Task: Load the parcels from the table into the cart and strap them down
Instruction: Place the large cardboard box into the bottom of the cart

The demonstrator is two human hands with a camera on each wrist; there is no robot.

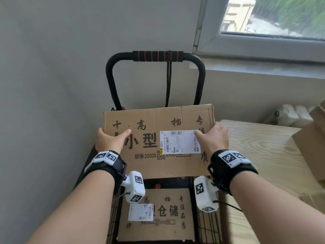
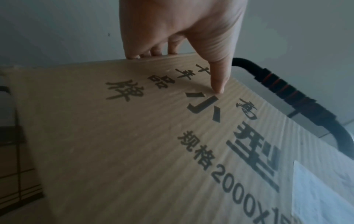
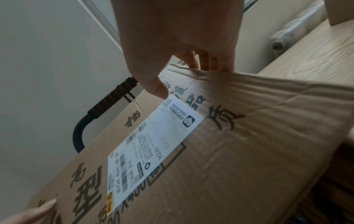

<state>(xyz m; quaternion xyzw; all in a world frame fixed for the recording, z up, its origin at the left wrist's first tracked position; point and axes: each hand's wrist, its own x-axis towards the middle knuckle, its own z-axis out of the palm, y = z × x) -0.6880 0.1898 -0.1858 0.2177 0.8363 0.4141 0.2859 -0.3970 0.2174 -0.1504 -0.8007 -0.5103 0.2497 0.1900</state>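
I hold a brown cardboard parcel (image 1: 154, 155) (image 2: 134, 144) (image 3: 239, 151) with black print and a white shipping label (image 1: 180, 141) above the black cart (image 1: 202, 222). My left hand (image 1: 111, 139) (image 2: 182, 37) grips its left edge, thumb on top and fingers over the side. On the right edge my right hand (image 1: 215, 138) (image 3: 178, 45) grips it the same way, thumb touching the label. A second, similar parcel (image 1: 158, 217) lies in the cart below. The cart's handle (image 1: 158, 56) with its red-banded foam grip rises behind.
A black cord (image 1: 168, 81) hangs from the handle. A wooden table (image 1: 263, 155) stands to the right with another cardboard box (image 1: 313, 143) on it. A grey wall is close on the left, a window sill and radiator (image 1: 290, 115) at the back right.
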